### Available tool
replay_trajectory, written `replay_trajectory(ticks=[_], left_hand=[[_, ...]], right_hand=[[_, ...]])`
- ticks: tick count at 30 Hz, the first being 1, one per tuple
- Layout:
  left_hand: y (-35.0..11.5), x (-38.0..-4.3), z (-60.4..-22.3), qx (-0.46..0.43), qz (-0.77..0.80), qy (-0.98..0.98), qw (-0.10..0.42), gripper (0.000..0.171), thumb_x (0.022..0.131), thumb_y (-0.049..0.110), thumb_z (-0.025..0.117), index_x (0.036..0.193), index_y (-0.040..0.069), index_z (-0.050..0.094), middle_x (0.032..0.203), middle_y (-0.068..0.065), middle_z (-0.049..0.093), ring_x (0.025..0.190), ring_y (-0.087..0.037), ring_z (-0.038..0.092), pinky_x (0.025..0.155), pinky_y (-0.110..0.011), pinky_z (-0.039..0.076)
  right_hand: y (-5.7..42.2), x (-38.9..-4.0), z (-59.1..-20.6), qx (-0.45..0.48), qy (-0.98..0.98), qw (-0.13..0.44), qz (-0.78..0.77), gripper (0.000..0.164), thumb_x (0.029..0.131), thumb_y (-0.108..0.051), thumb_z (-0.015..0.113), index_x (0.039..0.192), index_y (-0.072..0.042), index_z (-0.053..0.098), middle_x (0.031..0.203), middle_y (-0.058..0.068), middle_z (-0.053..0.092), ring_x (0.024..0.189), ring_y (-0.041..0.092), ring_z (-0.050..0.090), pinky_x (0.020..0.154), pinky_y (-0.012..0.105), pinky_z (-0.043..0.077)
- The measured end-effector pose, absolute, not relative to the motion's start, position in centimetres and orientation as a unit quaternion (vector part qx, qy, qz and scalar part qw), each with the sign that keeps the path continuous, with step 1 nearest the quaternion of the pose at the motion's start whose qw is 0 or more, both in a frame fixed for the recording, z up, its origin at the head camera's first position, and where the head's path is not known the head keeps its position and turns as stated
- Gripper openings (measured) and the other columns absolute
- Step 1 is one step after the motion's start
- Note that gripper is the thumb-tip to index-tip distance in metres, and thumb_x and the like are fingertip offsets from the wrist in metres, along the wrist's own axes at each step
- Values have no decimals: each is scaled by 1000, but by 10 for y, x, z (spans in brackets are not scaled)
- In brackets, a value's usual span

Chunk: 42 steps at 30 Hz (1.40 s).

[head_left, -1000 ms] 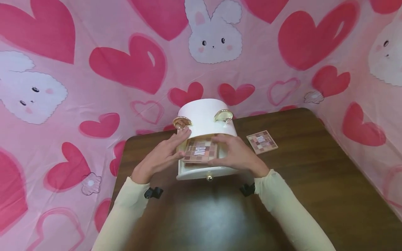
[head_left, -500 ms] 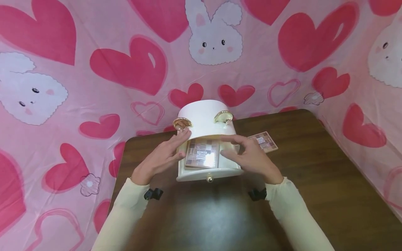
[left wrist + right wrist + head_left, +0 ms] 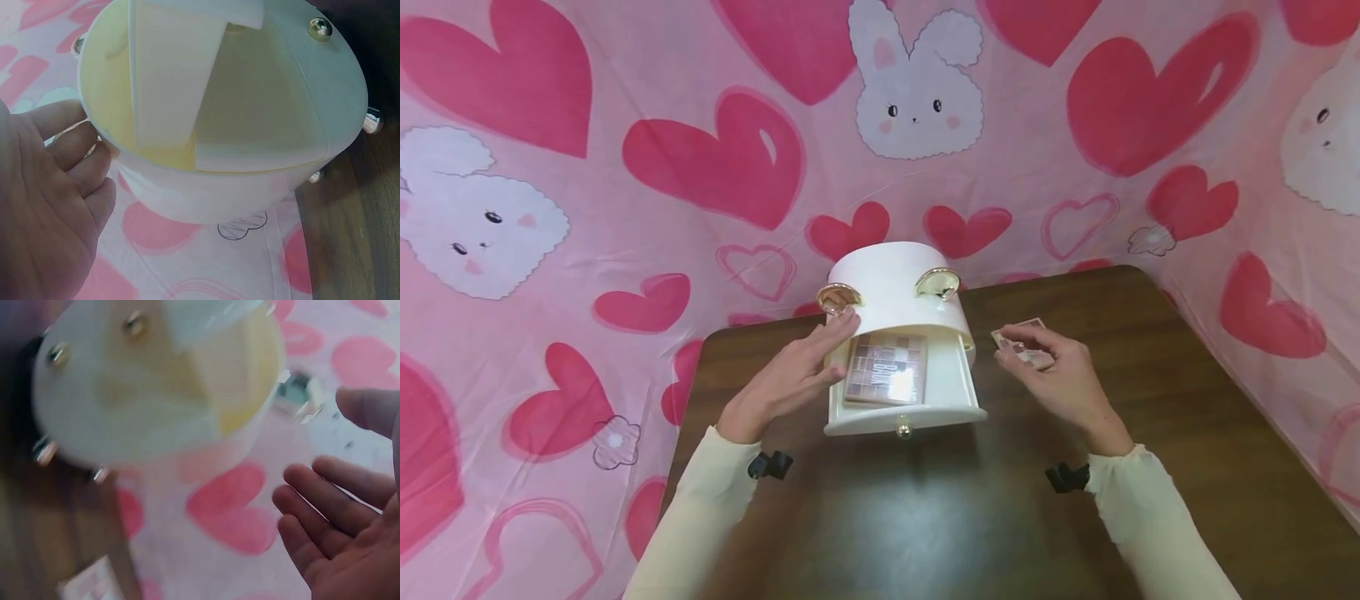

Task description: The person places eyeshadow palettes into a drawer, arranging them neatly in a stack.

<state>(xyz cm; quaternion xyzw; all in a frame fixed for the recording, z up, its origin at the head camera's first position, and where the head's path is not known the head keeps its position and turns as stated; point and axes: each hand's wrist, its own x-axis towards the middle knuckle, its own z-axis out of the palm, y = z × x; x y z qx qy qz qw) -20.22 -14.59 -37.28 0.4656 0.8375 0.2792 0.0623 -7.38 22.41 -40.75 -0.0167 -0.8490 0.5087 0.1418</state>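
A white rounded box with gold-rimmed ears has its front drawer pulled out. Inside the drawer, toward the left, lies a square eyeshadow palette with a shiny lid. Fingers of my left hand extend along the box's left side, fingertips right by the left ear. My right hand is over a second eyeshadow palette on the table, thumb and forefinger apart and partly covering it. In the right wrist view, blurred, that hand shows spread fingers with nothing between them.
The dark wooden table extends in front of and to the right of the box. Close behind it hangs a pink cloth printed with hearts and rabbits. A gold knob sticks out from the drawer front.
My right hand has let go of the palette, now lying in the drawer, and moved right to the second palette. My left hand has stayed beside the box.
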Motion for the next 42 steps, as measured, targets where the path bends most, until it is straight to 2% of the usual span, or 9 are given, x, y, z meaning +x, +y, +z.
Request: replay_trajectory(ticks=[3, 6, 9, 16, 23, 32, 38, 42], left_hand=[[-147, -203, -374, 464, 279, 839, 60, 72, 100, 45, 54, 161, 19, 27, 165, 0, 23, 150, -18, 23, 121, -46, 18], [-148, -203, -375, 462, 279, 839, 60, 72, 100, 46, 54, 161, 19, 26, 165, 1, 22, 150, -18, 23, 121, -46, 18], [-147, -203, -375, 463, 282, 838, 61, 73, 100, 51, 52, 161, 19, 26, 165, 1, 23, 150, -18, 23, 121, -45, 18], [-145, -203, -374, 464, 289, 835, 59, 73, 100, 48, 53, 161, 19, 26, 165, 1, 22, 150, -20, 23, 121, -45, 17], [-145, -201, -375, 458, 296, 836, 67, 74, 100, 55, 50, 161, 19, 26, 165, 0, 23, 150, -21, 22, 121, -48, 17], [-146, -200, -376, 463, 285, 838, 55, 83, 97, 70, 38, 161, 17, 26, 165, -2, 23, 150, -22, 23, 120, -51, 18], [-146, -201, -376, 465, 285, 837, 52, 76, 100, 59, 47, 161, 18, 28, 165, -1, 24, 150, -20, 24, 120, -50, 19], [-145, -201, -374, 466, 286, 836, 55, 74, 100, 51, 54, 161, 19, 27, 165, 1, 23, 149, -18, 24, 121, -48, 18]], right_hand=[[235, -78, -421, -58, -859, 151, 485, 42, 93, -31, 75, 128, -10, 69, 127, 14, 66, 102, 30, 62, 79, 25, 54], [244, -81, -434, -85, -868, 145, 468, 46, 93, -34, 74, 131, -8, 67, 132, 18, 63, 111, 34, 60, 93, 43, 51], [253, -83, -444, -101, -872, 137, 460, 52, 92, -36, 74, 132, -4, 65, 134, 22, 61, 115, 39, 59, 99, 57, 45], [267, -89, -460, -132, -881, 116, 440, 68, 90, -44, 74, 140, -2, 56, 136, 26, 57, 112, 41, 57, 99, 58, 46], [274, -97, -483, -182, -886, 73, 420, 96, 84, -52, 79, 149, 5, 39, 143, 30, 48, 125, 48, 48, 106, 64, 37], [275, -113, -517, -231, -886, 48, 399, 112, 77, -53, 83, 150, 12, 28, 145, 35, 40, 132, 53, 35, 111, 67, 27], [275, -121, -534, -245, -896, 46, 367, 123, 74, -52, 85, 151, 16, 17, 147, 40, 29, 135, 57, 25, 113, 67, 22], [276, -122, -545, -240, -913, 59, 323, 119, 71, -56, 85, 143, 18, 26, 136, 41, 37, 129, 56, 32, 114, 64, 22]])
